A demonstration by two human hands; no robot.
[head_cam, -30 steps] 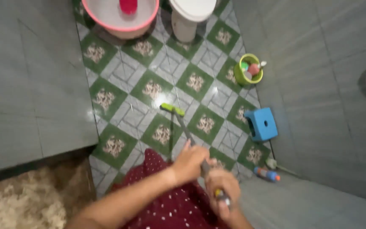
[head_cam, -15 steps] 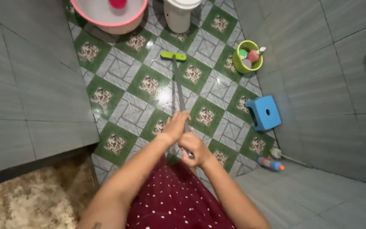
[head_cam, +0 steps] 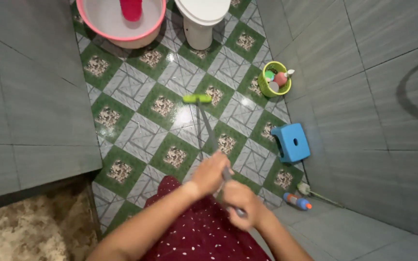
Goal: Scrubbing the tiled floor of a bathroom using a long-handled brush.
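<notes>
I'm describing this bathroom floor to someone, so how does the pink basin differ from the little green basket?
The pink basin is wide, shallow and solid-walled, cut off by the top edge of the view; the green basket is far smaller and fully in view. The basin holds one red cup, while the basket holds several small mixed items. The basin sits beside the toilet; the basket sits against the grey wall. Both are round and stand on the tiled floor.

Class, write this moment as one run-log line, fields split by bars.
left hand: grips brush handle | right hand: grips handle lower | brush head: on floor tiles | nearby: blue stool, green basket
</notes>
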